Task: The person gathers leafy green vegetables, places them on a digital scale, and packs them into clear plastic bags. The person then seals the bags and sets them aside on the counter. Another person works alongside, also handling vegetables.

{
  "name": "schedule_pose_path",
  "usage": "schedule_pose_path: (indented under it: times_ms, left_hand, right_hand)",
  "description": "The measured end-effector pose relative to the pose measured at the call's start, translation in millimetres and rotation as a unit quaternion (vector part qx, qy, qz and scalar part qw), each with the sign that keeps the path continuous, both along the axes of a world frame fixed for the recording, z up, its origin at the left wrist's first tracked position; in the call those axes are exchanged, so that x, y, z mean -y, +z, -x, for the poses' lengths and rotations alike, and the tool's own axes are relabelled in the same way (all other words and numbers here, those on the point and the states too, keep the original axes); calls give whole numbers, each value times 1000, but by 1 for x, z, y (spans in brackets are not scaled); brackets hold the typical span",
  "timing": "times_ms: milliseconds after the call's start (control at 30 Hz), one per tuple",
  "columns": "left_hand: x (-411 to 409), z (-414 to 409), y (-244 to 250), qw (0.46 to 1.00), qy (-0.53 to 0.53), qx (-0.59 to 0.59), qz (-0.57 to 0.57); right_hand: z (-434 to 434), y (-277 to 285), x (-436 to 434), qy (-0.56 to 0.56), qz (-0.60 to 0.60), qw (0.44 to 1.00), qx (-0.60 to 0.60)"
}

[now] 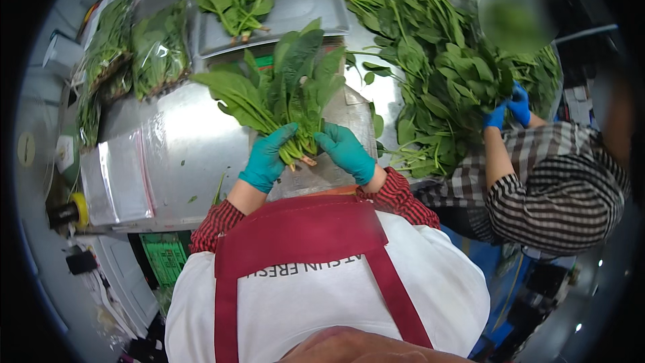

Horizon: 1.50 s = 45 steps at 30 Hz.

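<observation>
Between my gloved hands stands a bunch of leafy spinach (295,80), its leaves fanned away from me and its pinkish root ends towards me. My left hand (270,156), in a teal glove, grips the stems from the left, just above the roots. From the right, the thumb and fingers of my right hand (347,151) close on the same bunch. Just beyond it, a metal tray (312,2) holds another small spinach bunch (239,0). Part of a green item under the held leaves is hidden.
Filled clear bags of greens (161,50) lie at the left on the metal table (201,116). Flat plastic bags (118,176) rest nearer me. Loose spinach (428,70) is heaped at the right, where a co-worker's blue-gloved hands (509,108) handle leaves.
</observation>
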<state>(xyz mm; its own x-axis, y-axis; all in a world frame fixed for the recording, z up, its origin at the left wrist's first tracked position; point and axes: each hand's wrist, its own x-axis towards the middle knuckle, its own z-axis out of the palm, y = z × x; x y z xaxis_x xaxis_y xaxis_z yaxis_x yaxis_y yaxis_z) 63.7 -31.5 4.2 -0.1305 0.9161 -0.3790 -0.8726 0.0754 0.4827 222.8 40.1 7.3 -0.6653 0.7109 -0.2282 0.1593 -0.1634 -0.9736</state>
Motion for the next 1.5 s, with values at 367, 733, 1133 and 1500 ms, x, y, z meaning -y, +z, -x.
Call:
schedule_pose_path:
  times_ms: [367,733,1133,1500]
  left_hand:
    - [1,-5,-17,938,-40,-341,-42]
    - [-7,-11,-9,655,-84,-750,-41]
    - [-11,-14,19,771,-59,-625,-101]
    - [-103,97,65,822,230,-511,-104]
  right_hand:
    - [6,-4,-5,178,-241,929,216]
    - [36,16,12,-175,203,929,-254]
    - [32,17,13,-135,8,975,-178]
    - [93,128,-125,-305,-178,906,-233]
